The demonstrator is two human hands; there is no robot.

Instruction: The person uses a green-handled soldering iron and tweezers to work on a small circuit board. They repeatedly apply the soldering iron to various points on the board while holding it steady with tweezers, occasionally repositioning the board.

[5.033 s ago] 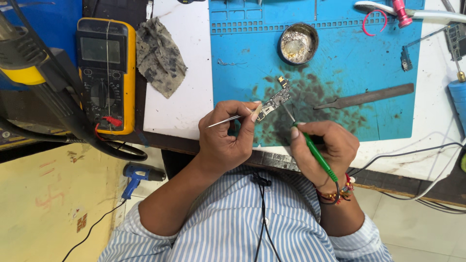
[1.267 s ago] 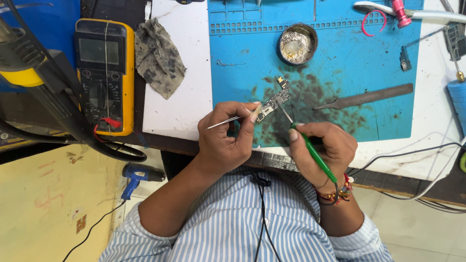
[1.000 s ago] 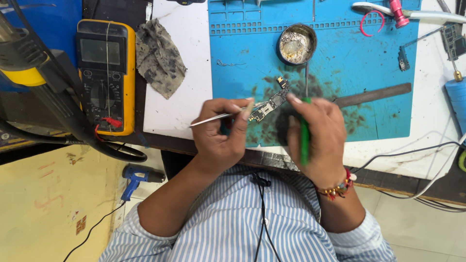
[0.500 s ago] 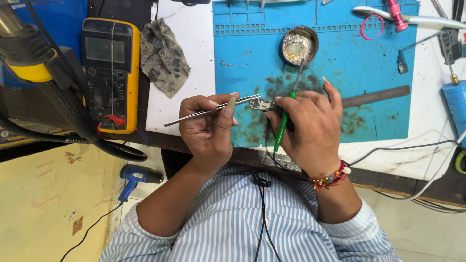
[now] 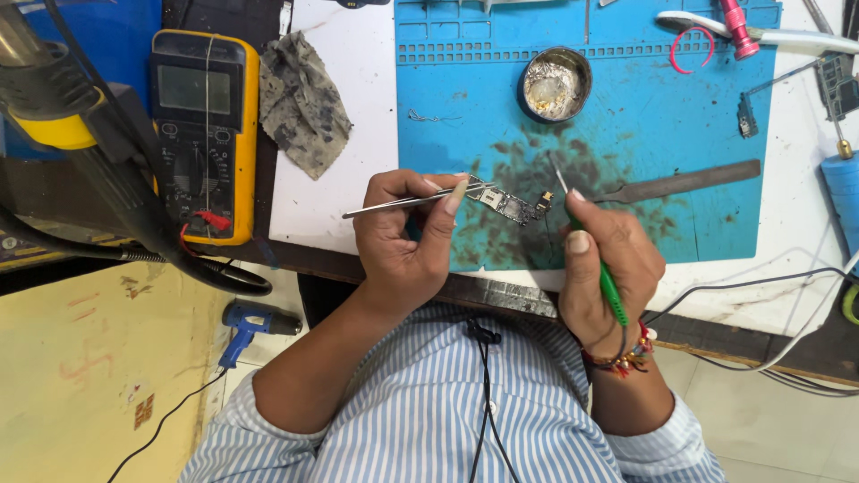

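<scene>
The person wears a shirt (image 5: 447, 420) with fine vertical stripes of pale blue and white, its long sleeves pushed back to the elbows so both forearms are bare. A thin black cable (image 5: 488, 394) runs down the middle of the chest from a small black clip (image 5: 483, 334) at the collar. On the right wrist sits a bracelet (image 5: 622, 360) of twisted threads in red, yellow and dark colours, with small beads. The left hand (image 5: 407, 241) and right hand (image 5: 604, 259) are bare, with short nails and no rings showing.
</scene>
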